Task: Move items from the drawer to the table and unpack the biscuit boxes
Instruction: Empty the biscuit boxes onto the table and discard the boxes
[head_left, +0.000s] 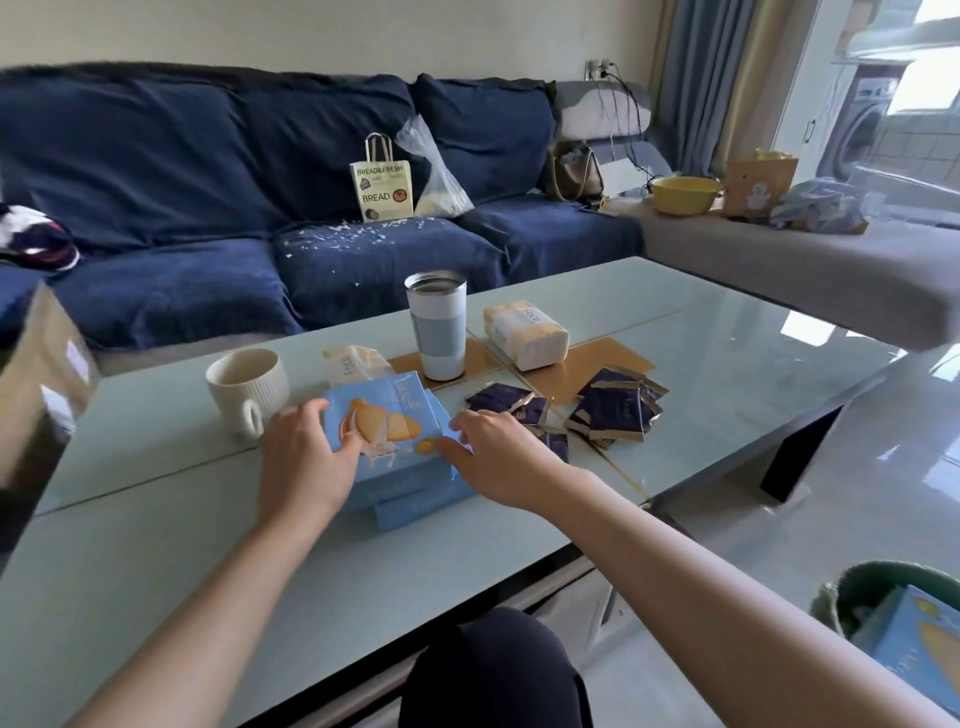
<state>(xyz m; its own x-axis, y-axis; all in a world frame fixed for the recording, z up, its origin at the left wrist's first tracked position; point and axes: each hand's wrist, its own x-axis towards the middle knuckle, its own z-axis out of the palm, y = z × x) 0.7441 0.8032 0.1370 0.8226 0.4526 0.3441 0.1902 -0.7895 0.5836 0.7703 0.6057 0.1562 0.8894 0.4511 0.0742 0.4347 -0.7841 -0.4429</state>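
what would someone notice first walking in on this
Both hands, the left hand and the right hand, grip a light blue cardboard biscuit box on the pale glass table. To its right lie dark navy foil packets; behind stand a ribbed cream mug and a steel tumbler.

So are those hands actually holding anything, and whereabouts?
Both grasp the top blue biscuit box: the left hand at its left edge, the right hand at its right edge.
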